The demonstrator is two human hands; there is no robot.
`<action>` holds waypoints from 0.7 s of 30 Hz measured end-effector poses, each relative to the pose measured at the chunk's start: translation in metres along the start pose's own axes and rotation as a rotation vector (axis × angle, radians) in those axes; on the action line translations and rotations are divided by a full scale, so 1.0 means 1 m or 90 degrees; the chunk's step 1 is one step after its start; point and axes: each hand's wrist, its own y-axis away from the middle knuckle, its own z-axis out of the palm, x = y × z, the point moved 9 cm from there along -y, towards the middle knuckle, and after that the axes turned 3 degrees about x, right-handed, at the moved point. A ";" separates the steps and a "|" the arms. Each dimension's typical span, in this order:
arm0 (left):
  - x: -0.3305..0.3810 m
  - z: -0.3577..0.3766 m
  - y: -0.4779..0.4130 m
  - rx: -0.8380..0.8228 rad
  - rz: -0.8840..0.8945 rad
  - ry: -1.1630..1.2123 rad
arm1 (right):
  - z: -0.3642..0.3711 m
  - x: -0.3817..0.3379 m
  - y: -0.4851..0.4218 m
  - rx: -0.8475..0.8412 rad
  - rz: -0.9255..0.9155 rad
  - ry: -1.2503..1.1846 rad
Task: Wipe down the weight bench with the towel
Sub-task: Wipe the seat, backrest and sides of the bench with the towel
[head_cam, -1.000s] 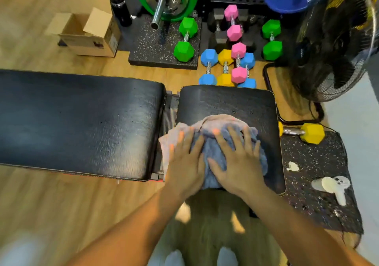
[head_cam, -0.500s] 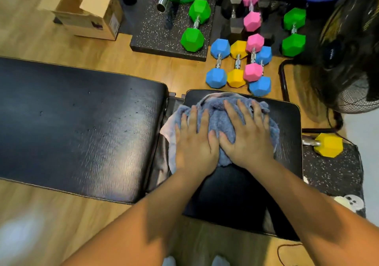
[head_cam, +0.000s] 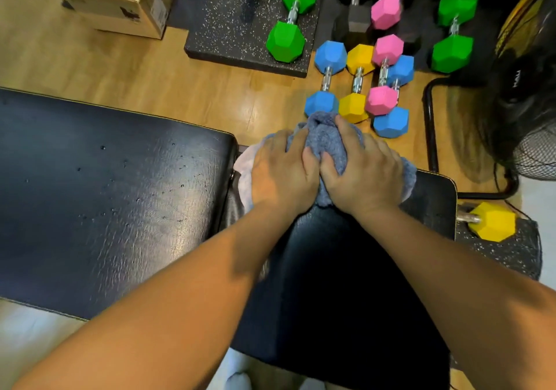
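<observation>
My left hand [head_cam: 278, 173] and right hand [head_cam: 365, 174] lie side by side, thumbs touching, both pressed down and curled onto the bunched blue-grey towel [head_cam: 326, 136] just above the middle of the frame. The fingers bend into the cloth, so each hand is gripping it as well as bearing on it. A paler pinkish fold of the towel sticks out to the left of my left hand, over the gap between the two pads.

The towel sits at the far edge of the seat pad [head_cam: 346, 284], the smaller black cushion that runs from my hands down toward the bottom of the frame. The long back pad [head_cam: 105, 194] stretches away to the left of the frame, its long axis lying left to right, and small droplets show on its surface. I judge that pad to be the next stretch to wipe; my left hand is the nearer one to it.

Beyond the towel, at upper centre, coloured hex dumbbells [head_cam: 356, 85] rest on the wooden floor.
</observation>
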 end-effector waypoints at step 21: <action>-0.003 0.016 -0.015 -0.077 0.043 0.009 | 0.000 -0.001 -0.001 0.045 -0.006 0.039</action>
